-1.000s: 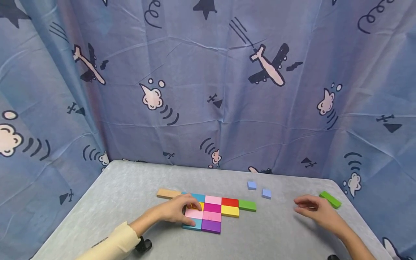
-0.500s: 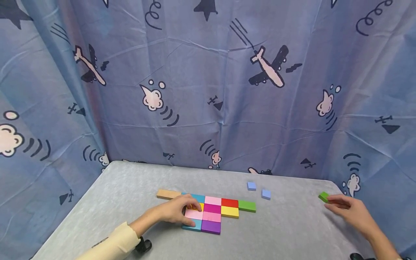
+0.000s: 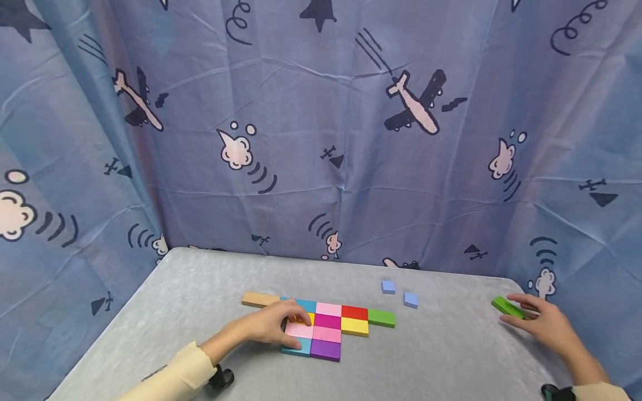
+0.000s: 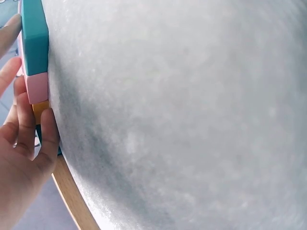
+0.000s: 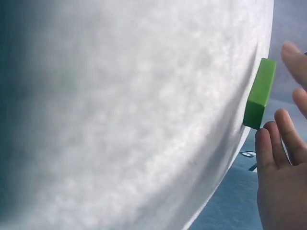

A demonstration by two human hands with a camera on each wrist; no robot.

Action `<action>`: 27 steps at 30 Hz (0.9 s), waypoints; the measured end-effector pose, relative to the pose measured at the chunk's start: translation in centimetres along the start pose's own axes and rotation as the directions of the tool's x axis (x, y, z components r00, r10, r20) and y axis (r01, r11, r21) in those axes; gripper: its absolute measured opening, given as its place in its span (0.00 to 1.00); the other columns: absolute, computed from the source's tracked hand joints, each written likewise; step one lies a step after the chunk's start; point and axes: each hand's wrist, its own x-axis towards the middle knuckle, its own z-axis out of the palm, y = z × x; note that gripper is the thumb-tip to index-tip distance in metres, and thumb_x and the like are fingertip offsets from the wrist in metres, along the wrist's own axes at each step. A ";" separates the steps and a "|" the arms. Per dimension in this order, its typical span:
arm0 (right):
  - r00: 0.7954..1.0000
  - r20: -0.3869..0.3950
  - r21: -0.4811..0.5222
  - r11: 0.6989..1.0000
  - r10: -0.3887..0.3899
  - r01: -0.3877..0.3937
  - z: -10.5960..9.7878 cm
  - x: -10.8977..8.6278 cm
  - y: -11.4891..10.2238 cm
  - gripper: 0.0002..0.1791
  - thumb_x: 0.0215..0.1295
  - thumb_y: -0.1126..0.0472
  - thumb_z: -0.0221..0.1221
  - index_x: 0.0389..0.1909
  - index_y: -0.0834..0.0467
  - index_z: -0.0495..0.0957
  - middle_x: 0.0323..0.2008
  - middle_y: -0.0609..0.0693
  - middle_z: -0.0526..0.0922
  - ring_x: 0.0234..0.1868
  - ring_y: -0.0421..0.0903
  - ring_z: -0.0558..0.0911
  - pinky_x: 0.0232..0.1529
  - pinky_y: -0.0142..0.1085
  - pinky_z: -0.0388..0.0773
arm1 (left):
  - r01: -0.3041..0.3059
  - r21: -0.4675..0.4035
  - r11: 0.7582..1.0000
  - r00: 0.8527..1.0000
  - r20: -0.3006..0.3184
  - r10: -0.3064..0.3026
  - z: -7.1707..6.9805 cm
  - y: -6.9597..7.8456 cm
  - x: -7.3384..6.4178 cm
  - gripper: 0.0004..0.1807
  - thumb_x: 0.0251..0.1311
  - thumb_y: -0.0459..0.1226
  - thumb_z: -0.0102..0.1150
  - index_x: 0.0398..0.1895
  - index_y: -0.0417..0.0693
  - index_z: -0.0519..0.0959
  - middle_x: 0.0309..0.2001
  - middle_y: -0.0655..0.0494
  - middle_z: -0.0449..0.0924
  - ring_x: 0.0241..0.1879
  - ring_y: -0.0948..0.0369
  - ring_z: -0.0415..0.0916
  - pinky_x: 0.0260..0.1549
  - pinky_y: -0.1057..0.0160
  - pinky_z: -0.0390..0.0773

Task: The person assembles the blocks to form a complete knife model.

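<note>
My left hand (image 3: 276, 322) rests on the left side of a flat patch of coloured blocks, its fingertips over the light pink block (image 3: 299, 331) and the teal block (image 3: 296, 351). In the left wrist view its fingers (image 4: 49, 127) lie along the patch's outer edge, beside an orange block (image 4: 41, 112). At the table's far right, my right hand (image 3: 541, 323) is spread around a loose green block (image 3: 507, 307), thumb on the near side and fingers beyond. The right wrist view shows this green block (image 5: 259, 96) lying on the table, with relaxed fingertips near its end.
The patch continues rightward with purple (image 3: 326, 350), magenta, red, yellow (image 3: 354, 326) and green (image 3: 381, 317) blocks. A wooden-coloured block (image 3: 259, 299) extends from its upper left. Two small blue blocks (image 3: 411, 299) lie behind. A patterned curtain (image 3: 321, 139) hangs around the grey table (image 3: 426, 356).
My right hand has moved rightward to the loose green block and its fingers have spread around it. The left hand has stayed on the patch.
</note>
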 end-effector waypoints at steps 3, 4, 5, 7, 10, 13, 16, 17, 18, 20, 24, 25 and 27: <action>0.999 0.034 -0.002 1.000 0.023 -0.023 0.0 0.2 0.1 0.43 0.58 0.46 0.74 0.60 0.76 0.72 0.58 0.78 0.72 0.54 0.77 0.75 0.47 0.60 0.77 | -0.012 -0.003 1.000 1.000 -0.003 0.012 0.0 0.0 0.0 0.20 0.55 0.43 0.78 0.50 0.55 0.82 0.47 0.64 0.74 0.48 0.66 0.71 0.51 0.62 0.72; 0.998 0.047 -0.005 0.999 0.036 -0.036 0.0 0.3 0.1 0.44 0.59 0.45 0.74 0.61 0.76 0.71 0.59 0.78 0.71 0.54 0.77 0.75 0.47 0.61 0.77 | -0.015 -0.004 1.000 1.000 -0.003 0.015 0.0 0.0 0.0 0.20 0.55 0.43 0.78 0.50 0.55 0.82 0.47 0.64 0.74 0.48 0.66 0.72 0.51 0.62 0.72; 0.998 0.053 -0.004 0.999 0.043 -0.043 0.0 0.4 0.2 0.45 0.58 0.45 0.74 0.61 0.76 0.71 0.59 0.78 0.71 0.54 0.76 0.75 0.47 0.61 0.76 | -0.018 -0.005 1.000 1.000 -0.003 0.018 0.0 0.0 0.0 0.20 0.55 0.43 0.78 0.50 0.54 0.82 0.47 0.64 0.74 0.48 0.65 0.72 0.51 0.62 0.72; 0.997 0.060 -0.002 0.998 0.056 -0.056 0.1 0.5 0.4 0.46 0.58 0.44 0.74 0.62 0.77 0.70 0.59 0.77 0.72 0.53 0.75 0.76 0.47 0.61 0.76 | -0.019 0.000 1.000 1.000 -0.003 0.019 0.0 0.0 0.0 0.20 0.55 0.43 0.78 0.50 0.55 0.82 0.47 0.64 0.75 0.48 0.65 0.72 0.51 0.62 0.72; 0.996 0.055 -0.001 0.998 0.063 -0.063 0.2 0.6 0.7 0.47 0.57 0.44 0.75 0.61 0.77 0.70 0.57 0.77 0.73 0.51 0.70 0.78 0.45 0.57 0.78 | -0.012 0.005 1.000 1.000 -0.003 0.012 0.1 -0.1 0.0 0.20 0.55 0.43 0.78 0.50 0.55 0.82 0.47 0.64 0.74 0.48 0.65 0.71 0.51 0.61 0.72; 0.997 0.046 -0.003 0.998 0.063 -0.063 0.3 0.7 0.9 0.47 0.56 0.44 0.75 0.60 0.78 0.71 0.56 0.75 0.75 0.48 0.65 0.80 0.41 0.47 0.80 | -0.005 0.009 1.000 1.000 -0.005 0.005 0.1 -0.1 0.0 0.20 0.54 0.43 0.79 0.49 0.56 0.82 0.47 0.65 0.74 0.48 0.65 0.71 0.51 0.61 0.72; 0.998 0.036 -0.001 0.999 0.051 -0.051 0.3 0.8 1.0 0.45 0.55 0.45 0.76 0.59 0.77 0.73 0.55 0.74 0.77 0.45 0.58 0.81 0.35 0.36 0.78 | 0.001 0.007 1.000 1.000 -0.005 -0.001 0.0 0.0 0.0 0.20 0.54 0.43 0.79 0.49 0.56 0.82 0.46 0.65 0.74 0.48 0.65 0.71 0.51 0.61 0.72; 0.999 0.031 -0.002 0.999 0.044 -0.044 0.3 0.8 1.1 0.44 0.54 0.46 0.76 0.58 0.77 0.74 0.54 0.73 0.77 0.44 0.57 0.81 0.34 0.34 0.77 | 0.001 0.007 1.000 1.000 -0.004 -0.001 0.0 0.0 0.0 0.20 0.54 0.43 0.79 0.49 0.56 0.82 0.46 0.65 0.74 0.48 0.65 0.71 0.51 0.61 0.72; 0.999 0.025 -0.002 0.999 0.037 -0.037 0.4 0.8 1.2 0.42 0.54 0.47 0.77 0.57 0.76 0.75 0.53 0.73 0.78 0.44 0.56 0.81 0.34 0.33 0.77 | 0.001 0.007 1.000 1.000 -0.004 -0.001 0.0 0.0 0.0 0.20 0.54 0.43 0.79 0.49 0.56 0.82 0.46 0.64 0.74 0.48 0.65 0.71 0.51 0.62 0.72; 1.000 0.006 -0.006 1.000 0.021 -0.021 0.5 0.8 1.3 0.38 0.54 0.50 0.77 0.55 0.75 0.77 0.52 0.72 0.79 0.43 0.58 0.82 0.35 0.36 0.79 | 0.000 0.004 1.000 1.000 -0.003 0.000 0.0 0.1 0.0 0.20 0.54 0.43 0.79 0.49 0.56 0.82 0.46 0.64 0.74 0.48 0.65 0.71 0.51 0.62 0.72; 0.999 -0.035 -0.010 1.000 0.010 -0.011 0.8 0.9 1.4 0.31 0.54 0.58 0.77 0.52 0.74 0.79 0.49 0.71 0.81 0.45 0.66 0.81 0.40 0.51 0.81 | -0.002 0.002 1.000 1.000 -0.002 0.002 0.0 0.1 0.0 0.20 0.54 0.43 0.79 0.49 0.56 0.82 0.46 0.64 0.74 0.48 0.65 0.71 0.51 0.62 0.72; 0.999 -0.041 -0.009 1.000 0.013 -0.013 0.8 0.9 1.4 0.30 0.54 0.59 0.77 0.52 0.74 0.79 0.48 0.71 0.81 0.46 0.67 0.81 0.41 0.53 0.80 | -0.002 0.002 1.000 1.000 -0.001 0.002 0.0 0.1 0.0 0.20 0.54 0.43 0.79 0.49 0.56 0.82 0.46 0.65 0.74 0.48 0.65 0.71 0.51 0.62 0.72; 0.999 -0.048 -0.005 1.000 0.022 -0.022 0.8 0.9 1.4 0.29 0.53 0.61 0.77 0.51 0.74 0.80 0.47 0.71 0.82 0.45 0.68 0.81 0.42 0.56 0.79 | -0.001 0.005 1.000 1.000 -0.001 0.001 0.0 0.1 0.0 0.20 0.54 0.43 0.79 0.49 0.56 0.82 0.46 0.65 0.74 0.48 0.65 0.71 0.51 0.62 0.72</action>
